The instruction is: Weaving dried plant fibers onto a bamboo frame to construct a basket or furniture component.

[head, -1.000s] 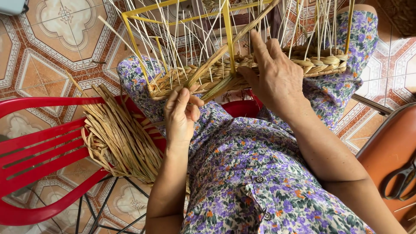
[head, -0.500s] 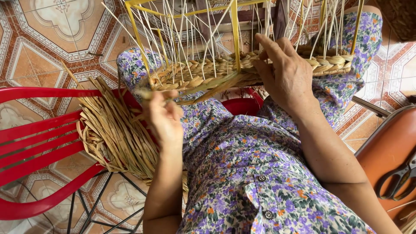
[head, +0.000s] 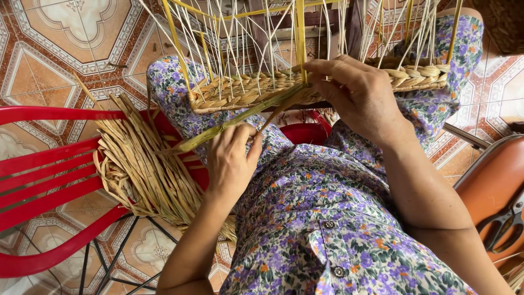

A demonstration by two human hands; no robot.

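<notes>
A half-woven basket (head: 256,90) rests on my lap, its braided straw rim running across and thin pale stakes with yellow ribs rising from it. My right hand (head: 357,95) presses on the rim near the middle, fingers curled over the weave. My left hand (head: 232,161) sits lower, pinching a long greenish straw strand (head: 218,131) that runs up into the weave. I wear a purple floral dress (head: 327,218).
A bundle of loose dried straw (head: 144,166) lies on a red plastic chair (head: 38,186) at my left. A brown seat with scissors (head: 505,221) is at the right. Patterned floor tiles (head: 60,60) surround everything.
My left hand has dropped from the basket rim and drawn the strand out toward the left and down. My right hand stays on the rim.
</notes>
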